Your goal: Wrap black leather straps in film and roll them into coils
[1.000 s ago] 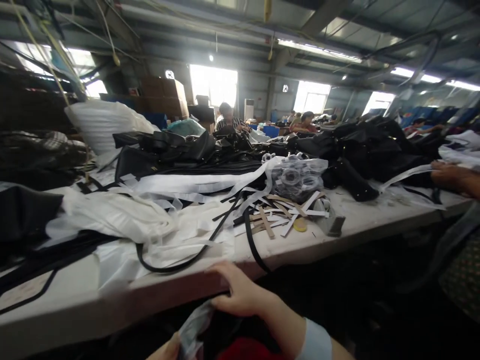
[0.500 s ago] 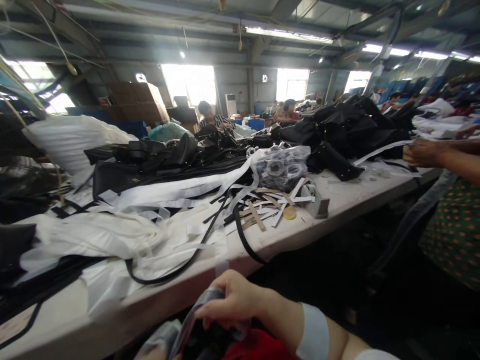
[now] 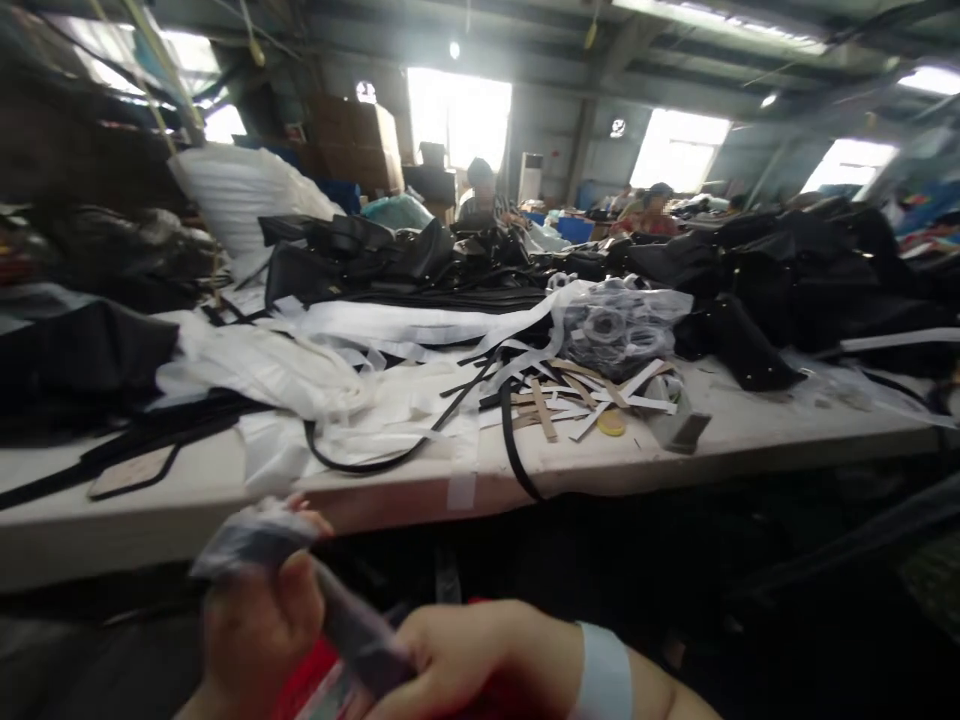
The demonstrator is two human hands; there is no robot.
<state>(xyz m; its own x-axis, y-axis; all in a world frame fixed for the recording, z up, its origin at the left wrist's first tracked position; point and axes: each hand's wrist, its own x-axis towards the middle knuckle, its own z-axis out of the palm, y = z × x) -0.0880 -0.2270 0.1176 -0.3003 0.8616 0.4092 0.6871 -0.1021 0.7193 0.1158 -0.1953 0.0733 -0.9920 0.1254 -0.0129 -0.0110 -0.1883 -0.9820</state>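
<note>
A dark strap in thin clear plastic wrap (image 3: 349, 615) runs between my two hands, below the front edge of the table. My left hand (image 3: 259, 610), blurred by motion, is closed round its upper end, and a crumpled bit of the wrap sticks out above the fingers. Lower down, my right hand (image 3: 442, 645) grips the strap, with a pale band round the forearm. Beyond them on the table (image 3: 405, 490) lie white sheet material (image 3: 262, 370) and a thin black strip (image 3: 375, 466).
Brown and white strips (image 3: 559, 400) lie beside a yellow disc (image 3: 611, 424) and a grey block (image 3: 679, 425). A plastic bag of rings (image 3: 615, 325) sits behind them. Black bag pieces (image 3: 817, 270) are heaped along the back. A phone-like flat object (image 3: 135, 472) is at left.
My view has swung left, taking the co-worker's arms at the right out of sight. My left hand has come up into view with the wrapped strap, and my right hand sits lower.
</note>
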